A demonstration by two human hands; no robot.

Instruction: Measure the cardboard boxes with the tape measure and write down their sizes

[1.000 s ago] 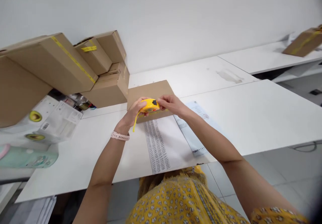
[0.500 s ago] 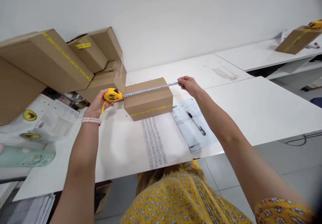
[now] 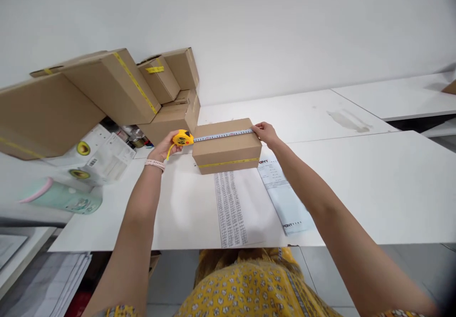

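Observation:
A closed brown cardboard box (image 3: 228, 152) with a yellow tape strip along its front lies on the white table. My left hand (image 3: 164, 148) is closed around a yellow tape measure (image 3: 183, 138) just off the box's left end; a yellow strap dangles from it. The metal blade is pulled out across the box's top, along its length. My right hand (image 3: 265, 133) pinches the blade's free end at the box's right edge, fingers touching the cardboard.
Several cardboard boxes (image 3: 107, 84) are stacked at the left. Nearby are an avocado-printed carton (image 3: 110, 158) and a mint-green bottle (image 3: 67, 197). A printed number sheet (image 3: 230, 212) and a form (image 3: 281, 198) lie in front of the box. The table's front edge runs near my body.
My right hand has brought the blade's end in from beyond the box to its right edge. The view has shifted left, and the pen on the form is no longer visible.

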